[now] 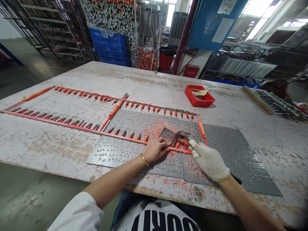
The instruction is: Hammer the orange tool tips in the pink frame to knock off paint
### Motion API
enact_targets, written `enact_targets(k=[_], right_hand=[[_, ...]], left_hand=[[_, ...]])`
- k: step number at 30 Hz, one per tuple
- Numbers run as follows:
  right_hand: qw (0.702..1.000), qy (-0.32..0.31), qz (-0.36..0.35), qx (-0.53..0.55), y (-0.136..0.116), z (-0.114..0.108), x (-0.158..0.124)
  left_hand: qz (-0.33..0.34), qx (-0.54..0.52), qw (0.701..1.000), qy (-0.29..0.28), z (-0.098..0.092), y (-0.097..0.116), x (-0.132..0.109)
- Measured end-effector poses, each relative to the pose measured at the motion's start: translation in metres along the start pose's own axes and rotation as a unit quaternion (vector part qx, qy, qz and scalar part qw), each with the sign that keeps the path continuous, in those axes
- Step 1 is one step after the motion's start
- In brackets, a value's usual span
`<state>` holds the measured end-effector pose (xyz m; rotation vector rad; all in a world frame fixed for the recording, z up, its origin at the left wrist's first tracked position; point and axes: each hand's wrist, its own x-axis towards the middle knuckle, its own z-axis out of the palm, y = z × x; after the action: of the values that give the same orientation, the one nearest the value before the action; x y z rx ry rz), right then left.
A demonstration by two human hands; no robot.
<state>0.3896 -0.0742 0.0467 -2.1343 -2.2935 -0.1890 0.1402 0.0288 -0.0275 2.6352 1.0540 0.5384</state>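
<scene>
A long orange frame point(72, 125) with rows of small orange pegs lies across the worn table point(134, 80). My left hand point(156, 148), bare with a gold bracelet, presses down on the frame's near rail, fingers curled over it. My right hand point(208, 159) wears a white glove and grips a metal tool point(181, 135) with orange handles. The tool's jaws sit at the pegs on the near rail, right beside my left fingers. Orange shavings point(156, 128) litter the grey perforated mats point(231, 150) under both hands.
A red tray point(199, 96) with tape rolls sits past the frame to the right. A bundle of rods point(276, 102) lies at the far right edge. Blue crates point(109, 45), racks and a red bin point(166, 57) stand beyond the table.
</scene>
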Motion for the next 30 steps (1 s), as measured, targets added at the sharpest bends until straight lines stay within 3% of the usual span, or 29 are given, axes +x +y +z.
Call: enact_targets(k=[4, 10, 17, 24, 27, 30], right_hand=[[0.998, 0.034, 0.045, -0.006, -0.005, -0.007, 0.002], [1.0, -0.019, -0.021, -0.01, -0.016, 0.011, 0.01], [0.998, 0.042, 0.033, 0.016, -0.001, -0.005, 0.0], [1.0, -0.015, -0.011, 0.01, -0.008, 0.009, 0.001], [1.0, 0.003, 0.006, 0.013, 0.0, -0.004, 0.003], [0.995, 0.071, 0.053, 0.052, 0.003, -0.015, 0.003]], left_hand=[[0.002, -0.003, 1.0, -0.003, -0.002, 0.002, 0.0], [0.005, -0.006, 1.0, -0.005, -0.002, 0.001, -0.001], [-0.001, -0.01, 1.0, -0.005, -0.001, 0.002, -0.001], [0.001, -0.01, 1.0, -0.008, -0.001, 0.001, -0.001], [-0.001, -0.005, 1.0, -0.006, -0.002, 0.0, -0.001], [-0.001, -0.001, 1.0, -0.01, -0.003, 0.0, 0.0]])
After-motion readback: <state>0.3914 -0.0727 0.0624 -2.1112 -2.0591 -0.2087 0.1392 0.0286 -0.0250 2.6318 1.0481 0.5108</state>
